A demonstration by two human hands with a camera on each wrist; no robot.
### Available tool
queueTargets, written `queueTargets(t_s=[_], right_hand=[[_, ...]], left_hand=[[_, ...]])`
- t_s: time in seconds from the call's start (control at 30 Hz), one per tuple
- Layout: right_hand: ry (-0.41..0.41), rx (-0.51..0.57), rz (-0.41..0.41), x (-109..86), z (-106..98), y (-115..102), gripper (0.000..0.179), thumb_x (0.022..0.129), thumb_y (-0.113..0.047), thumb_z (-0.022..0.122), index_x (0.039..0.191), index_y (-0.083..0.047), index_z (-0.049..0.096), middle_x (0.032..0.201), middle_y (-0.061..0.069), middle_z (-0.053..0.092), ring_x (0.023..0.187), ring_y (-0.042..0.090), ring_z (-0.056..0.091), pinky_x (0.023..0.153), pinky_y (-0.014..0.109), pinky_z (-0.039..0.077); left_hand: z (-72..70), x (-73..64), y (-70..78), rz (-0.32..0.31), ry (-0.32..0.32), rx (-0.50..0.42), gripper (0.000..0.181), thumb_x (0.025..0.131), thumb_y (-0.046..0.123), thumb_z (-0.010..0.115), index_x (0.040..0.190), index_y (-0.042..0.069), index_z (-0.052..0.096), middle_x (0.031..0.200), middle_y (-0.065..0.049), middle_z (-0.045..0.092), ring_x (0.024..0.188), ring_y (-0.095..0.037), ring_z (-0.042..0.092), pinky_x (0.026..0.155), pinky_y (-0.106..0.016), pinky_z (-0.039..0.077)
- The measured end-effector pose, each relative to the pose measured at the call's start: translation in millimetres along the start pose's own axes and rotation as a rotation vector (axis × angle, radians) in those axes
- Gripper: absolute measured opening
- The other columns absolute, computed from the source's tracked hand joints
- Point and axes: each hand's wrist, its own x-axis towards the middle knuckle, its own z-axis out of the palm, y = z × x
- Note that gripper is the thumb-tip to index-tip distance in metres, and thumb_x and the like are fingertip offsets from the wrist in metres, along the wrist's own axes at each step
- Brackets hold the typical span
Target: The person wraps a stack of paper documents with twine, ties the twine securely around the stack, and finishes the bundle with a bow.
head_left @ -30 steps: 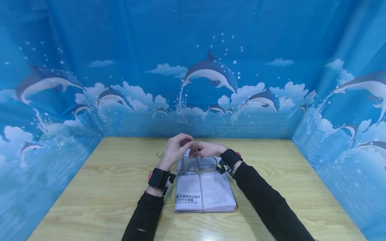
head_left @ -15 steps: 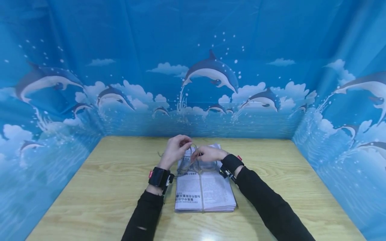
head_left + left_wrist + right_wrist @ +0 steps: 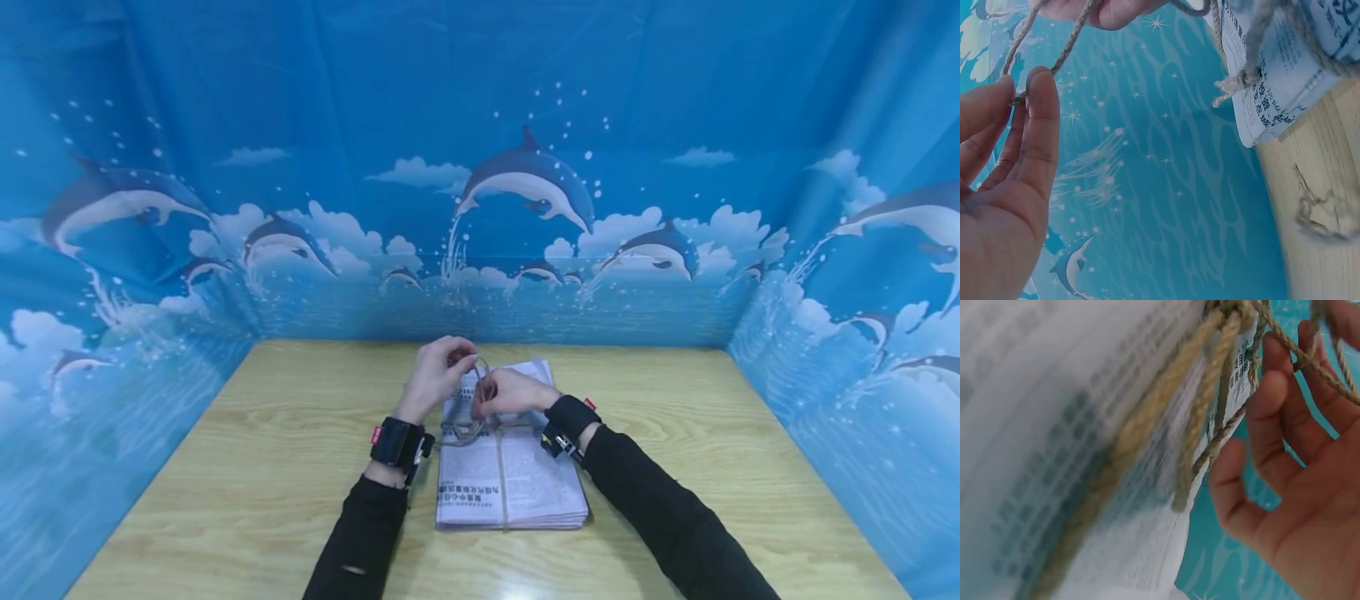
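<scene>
A flat stack of folded newspapers (image 3: 532,492) lies on the table, bound crosswise with brown twine (image 3: 501,479). Over its far left part, my left hand (image 3: 438,375) pinches a loop of the twine between thumb and fingers; the left wrist view shows the raised loop (image 3: 1072,40) at the fingertips. My right hand (image 3: 517,392) is just to the right and lower, close over the crossing, with curled fingers (image 3: 1272,403) on a twine strand (image 3: 1329,378). The knot (image 3: 1229,307) sits at the crossing, partly behind the hands in the head view.
A wood-grain table (image 3: 300,467) carries the stack. Blue dolphin-print sheeting (image 3: 360,308) rises along its back and both sides. In the left wrist view, a loose twine end (image 3: 1319,219) with a frayed tip hangs past the stack's edge, near a knotted end (image 3: 1235,84).
My right hand has come away from the left fingertips, down toward the twine crossing. The left hand holds its place with the loop, and more of the newspapers' far side shows.
</scene>
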Motion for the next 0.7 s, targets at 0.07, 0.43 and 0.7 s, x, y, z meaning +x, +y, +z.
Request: queueTargets(t_s=[0.07, 0.43, 0.7], right_hand=[[0.014, 0.031, 0.030, -1.2, 1.1, -0.6, 0.012, 0.093, -0.010, 0.061, 0.098, -0.005, 0.071, 0.081, 0.008, 0.068, 0.066, 0.020, 0.055, 0.064, 0.025, 0.042], [-0.037, 0.283, 0.078, -5.2, -0.2, 1.3, 0.026, 0.096, -0.007, 0.061, 0.120, 0.003, 0.062, 0.087, 0.016, 0.068, 0.069, 0.021, 0.063, 0.064, 0.039, 0.055], [-0.092, 0.417, 0.081, -5.1, 2.5, 2.0, 0.028, 0.098, 0.002, 0.051, 0.125, 0.007, 0.058, 0.095, 0.020, 0.067, 0.072, 0.017, 0.066, 0.062, 0.032, 0.056]], left_hand=[[0.3, -0.1, 0.6, 0.000, -0.001, 0.004, 0.011, 0.095, 0.014, 0.065, 0.103, 0.010, 0.072, 0.091, -0.002, 0.067, 0.080, -0.014, 0.062, 0.072, -0.032, 0.051], [1.0, 0.1, 0.5, 0.015, 0.014, 0.037, 0.009, 0.095, 0.014, 0.065, 0.101, 0.012, 0.071, 0.090, -0.002, 0.067, 0.079, -0.014, 0.061, 0.070, -0.032, 0.050], [0.7, 1.1, 0.7, -0.005, 0.005, 0.029, 0.009, 0.095, 0.014, 0.065, 0.101, 0.012, 0.071, 0.090, -0.002, 0.067, 0.078, -0.013, 0.059, 0.069, -0.031, 0.049]])
